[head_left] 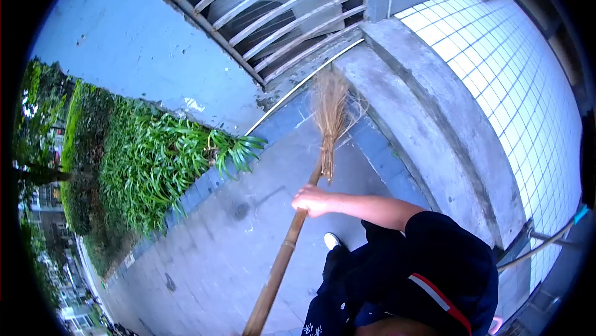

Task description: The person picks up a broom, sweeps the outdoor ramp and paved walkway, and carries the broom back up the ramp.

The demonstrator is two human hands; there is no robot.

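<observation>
- Our right hand is wrapped around the broom.
- Its stick slants past our hand, twigs ahead, near the step.
- We can't see our left hand.

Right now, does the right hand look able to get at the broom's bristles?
Likely yes: the right hand grips the handle near the bristles, and nothing visible blocks the way, though it would probably need to slide along or let go.

Green plants and a tiled wall show an outdoor walkway, seemingly by a building.
</observation>
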